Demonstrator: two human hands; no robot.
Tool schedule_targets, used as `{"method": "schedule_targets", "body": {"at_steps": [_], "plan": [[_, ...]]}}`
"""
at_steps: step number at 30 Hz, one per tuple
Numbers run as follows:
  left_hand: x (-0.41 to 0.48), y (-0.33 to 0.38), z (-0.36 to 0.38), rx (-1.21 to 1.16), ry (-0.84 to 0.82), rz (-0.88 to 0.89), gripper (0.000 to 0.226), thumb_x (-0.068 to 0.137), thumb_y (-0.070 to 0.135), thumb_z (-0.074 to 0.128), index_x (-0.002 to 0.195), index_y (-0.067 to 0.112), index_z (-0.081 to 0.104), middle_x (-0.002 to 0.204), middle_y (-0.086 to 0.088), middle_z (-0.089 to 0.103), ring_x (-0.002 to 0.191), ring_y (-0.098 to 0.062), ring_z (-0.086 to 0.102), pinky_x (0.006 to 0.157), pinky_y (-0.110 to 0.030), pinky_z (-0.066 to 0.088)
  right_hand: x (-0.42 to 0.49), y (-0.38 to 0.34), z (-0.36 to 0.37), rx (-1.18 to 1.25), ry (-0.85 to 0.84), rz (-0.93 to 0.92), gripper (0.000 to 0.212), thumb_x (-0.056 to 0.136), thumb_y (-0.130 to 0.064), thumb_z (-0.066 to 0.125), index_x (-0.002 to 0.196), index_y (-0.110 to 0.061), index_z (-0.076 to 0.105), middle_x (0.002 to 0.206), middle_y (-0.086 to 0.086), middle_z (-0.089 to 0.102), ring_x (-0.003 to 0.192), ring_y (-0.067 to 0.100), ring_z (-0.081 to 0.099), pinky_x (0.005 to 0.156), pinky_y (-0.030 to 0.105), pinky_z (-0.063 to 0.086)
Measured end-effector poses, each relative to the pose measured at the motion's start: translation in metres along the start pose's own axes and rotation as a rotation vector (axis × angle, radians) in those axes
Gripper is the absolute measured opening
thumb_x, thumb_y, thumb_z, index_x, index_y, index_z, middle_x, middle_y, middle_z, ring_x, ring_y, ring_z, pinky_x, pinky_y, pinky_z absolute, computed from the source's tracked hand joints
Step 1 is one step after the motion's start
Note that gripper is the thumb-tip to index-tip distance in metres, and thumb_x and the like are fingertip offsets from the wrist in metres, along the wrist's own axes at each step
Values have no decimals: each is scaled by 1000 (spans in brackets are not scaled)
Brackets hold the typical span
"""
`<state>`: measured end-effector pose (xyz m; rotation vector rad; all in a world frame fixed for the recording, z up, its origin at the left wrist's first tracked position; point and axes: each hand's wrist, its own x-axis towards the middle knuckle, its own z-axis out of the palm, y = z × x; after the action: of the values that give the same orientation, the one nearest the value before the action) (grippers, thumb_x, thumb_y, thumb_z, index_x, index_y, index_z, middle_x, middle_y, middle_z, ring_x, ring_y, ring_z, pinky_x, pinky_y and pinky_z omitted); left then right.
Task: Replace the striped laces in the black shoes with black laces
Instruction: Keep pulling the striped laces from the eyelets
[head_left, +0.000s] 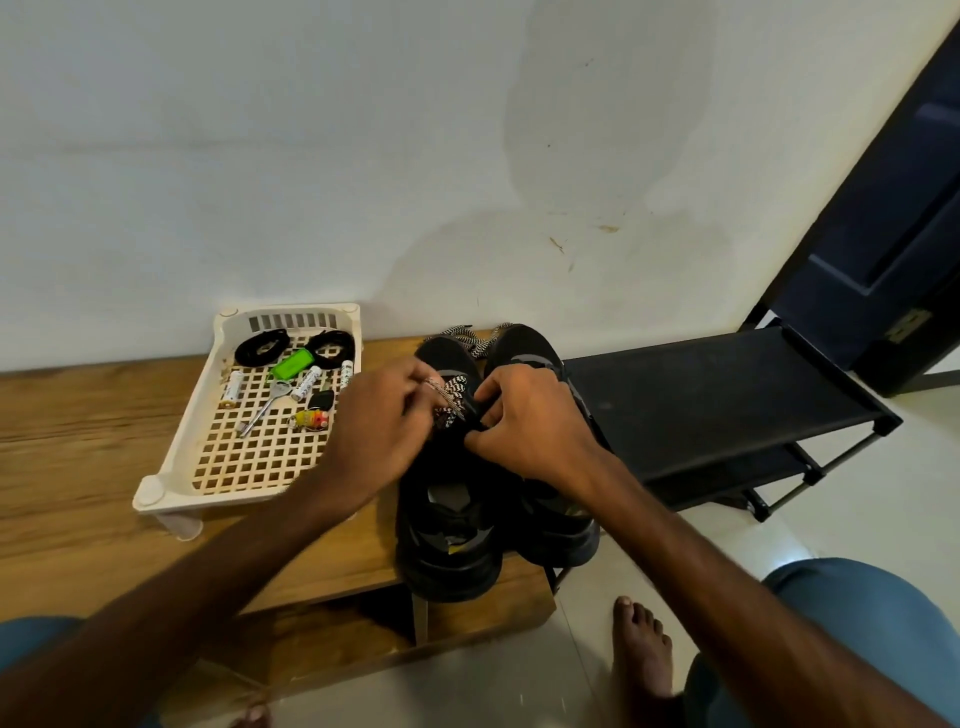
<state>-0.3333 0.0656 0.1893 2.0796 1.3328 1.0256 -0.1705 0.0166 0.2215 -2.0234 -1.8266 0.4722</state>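
Two black shoes stand side by side at the right end of a wooden bench, toes toward the wall: the left shoe (449, 525) and the right shoe (524, 345). A black-and-white striped lace (457, 392) runs over the left shoe's eyelets, and its loose ends (475, 338) lie beyond the toes. My left hand (382, 421) pinches the striped lace over the left shoe. My right hand (524, 421) grips the lace area of the same shoe, fingers curled. Two coiled black laces (262, 347) (332, 345) lie at the far end of a cream lattice tray (176, 457).
The tray also holds a green tag (292, 362), several small white tubes, a key and small trinkets. The wooden bench (78, 447) stands against a white wall. A black shoe rack (717, 400) stands to the right. My bare foot (641, 654) rests on the tiled floor.
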Motion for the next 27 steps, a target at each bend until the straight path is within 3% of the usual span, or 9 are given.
{"method": "schedule_targets", "body": {"at_steps": [2, 4, 7, 10, 15, 19, 21, 23, 27], "plan": [[8, -3, -6, -314, -94, -302, 22, 98, 4, 54, 107, 20, 67, 95, -2, 78, 77, -15, 75, 74, -37, 62, 0, 0, 0, -3, 1, -1, 29, 77, -26, 83, 103, -16, 75, 86, 0, 75, 83, 16, 72, 80, 40, 63], [11, -5, -10, -421, -207, -348, 27, 98, 3, 49, 111, 21, 64, 104, -5, 77, 87, -20, 73, 77, -39, 61, 0, 0, 1, -13, 11, -3, 29, 77, -27, 83, 103, -15, 74, 86, 0, 75, 82, 17, 72, 79, 40, 62], [1, -4, -13, -79, -249, 35, 39, 87, 25, 60, 126, 25, 61, 130, 7, 63, 118, -11, 58, 94, -28, 48, 0, -1, 1, -7, 19, 3, 31, 77, -27, 82, 103, -13, 74, 87, 2, 75, 83, 19, 72, 79, 41, 62], [0, -2, -10, 355, -190, 409, 44, 76, 35, 75, 118, 23, 72, 148, -1, 50, 138, -23, 37, 109, -38, 35, -1, -1, -1, -7, 24, -3, 29, 78, -30, 82, 102, -15, 75, 85, 1, 75, 82, 17, 72, 79, 39, 63], [2, 2, -14, 343, -173, 504, 11, 73, 25, 87, 82, 21, 82, 142, -2, 59, 131, -28, 47, 101, -47, 42, -1, -2, -1, 15, 19, 8, 27, 79, -30, 84, 100, -13, 75, 83, 1, 75, 80, 16, 72, 78, 40, 63], [7, 3, -23, 146, -96, 349, 7, 75, 26, 88, 76, 27, 80, 129, 10, 66, 122, -19, 51, 99, -48, 42, -2, -2, 0, 40, 12, 21, 25, 78, -28, 84, 97, -14, 75, 81, 1, 75, 78, 16, 73, 76, 41, 63], [15, -3, -32, 96, 66, 221, 6, 78, 29, 85, 78, 26, 80, 120, 11, 69, 117, -15, 55, 99, -40, 41, -2, -3, 1, 34, 17, 20, 23, 77, -26, 84, 95, -14, 76, 80, 0, 75, 76, 15, 72, 76, 40, 63], [23, -13, -41, 79, 212, 84, 10, 82, 31, 83, 85, 21, 81, 115, 6, 72, 114, -15, 61, 103, -43, 45, -1, -4, 1, 15, 18, 17, 23, 77, -27, 84, 94, -14, 76, 80, 0, 75, 77, 14, 72, 77, 39, 63], [18, -12, -35, 174, 102, 37, 43, 81, 41, 82, 120, 23, 74, 146, -3, 53, 136, -25, 41, 109, -36, 30, -1, -4, 1, -14, 17, 15, 26, 78, -29, 84, 97, -14, 75, 84, 0, 75, 79, 15, 72, 78, 39, 63]]}}
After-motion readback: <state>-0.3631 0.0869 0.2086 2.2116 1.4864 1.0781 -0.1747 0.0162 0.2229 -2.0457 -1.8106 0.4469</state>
